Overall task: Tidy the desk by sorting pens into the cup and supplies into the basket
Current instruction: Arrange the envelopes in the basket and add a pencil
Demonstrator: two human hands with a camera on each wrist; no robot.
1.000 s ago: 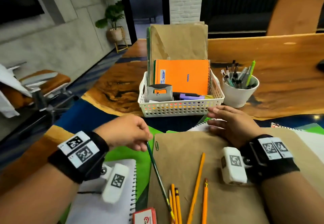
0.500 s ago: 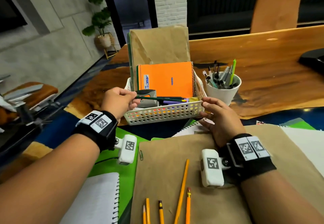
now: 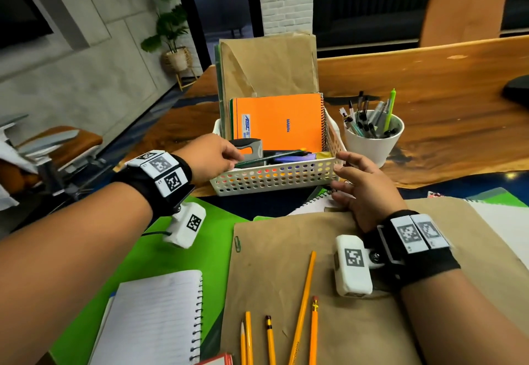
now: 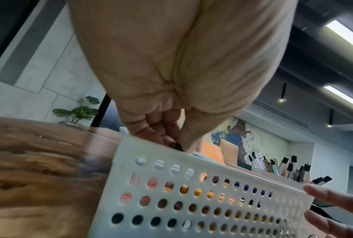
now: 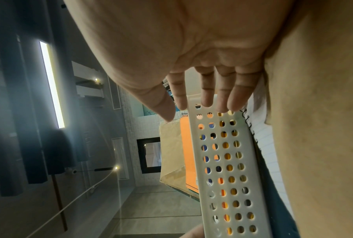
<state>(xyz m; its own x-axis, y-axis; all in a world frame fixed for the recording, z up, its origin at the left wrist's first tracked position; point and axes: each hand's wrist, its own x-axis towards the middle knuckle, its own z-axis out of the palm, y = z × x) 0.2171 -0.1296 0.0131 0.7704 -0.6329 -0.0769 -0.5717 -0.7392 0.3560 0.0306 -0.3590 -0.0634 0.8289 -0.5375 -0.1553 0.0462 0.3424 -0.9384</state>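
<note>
A white perforated basket (image 3: pixel 274 183) stands on the wooden desk, holding an orange notebook (image 3: pixel 279 124), brown envelopes and a grey stapler (image 3: pixel 250 148). My left hand (image 3: pixel 211 157) pinches the end of a dark green pencil (image 3: pixel 272 158) that lies across the basket's front, just above its rim. In the left wrist view the fingers (image 4: pixel 167 128) curl onto the pencil's dark tip above the basket wall (image 4: pixel 212 193). My right hand (image 3: pixel 363 184) is open, its straight fingers against the basket's right front corner (image 5: pixel 218 122). A white cup (image 3: pixel 372 141) full of pens stands right of the basket.
Several yellow pencils (image 3: pixel 303 307) lie on a brown envelope (image 3: pixel 286 264) near me. A lined spiral notebook (image 3: pixel 154 319) sits on a green folder (image 3: pixel 143 253) at the left. A paper clip (image 3: pixel 237 244) lies by the envelope's edge. Another notebook (image 3: pixel 315 203) lies under my right hand.
My left hand lifted the green pencil from the brown envelope, carried it forward, and now holds it lower, lying across the basket's front. My right hand stayed at the basket's corner.
</note>
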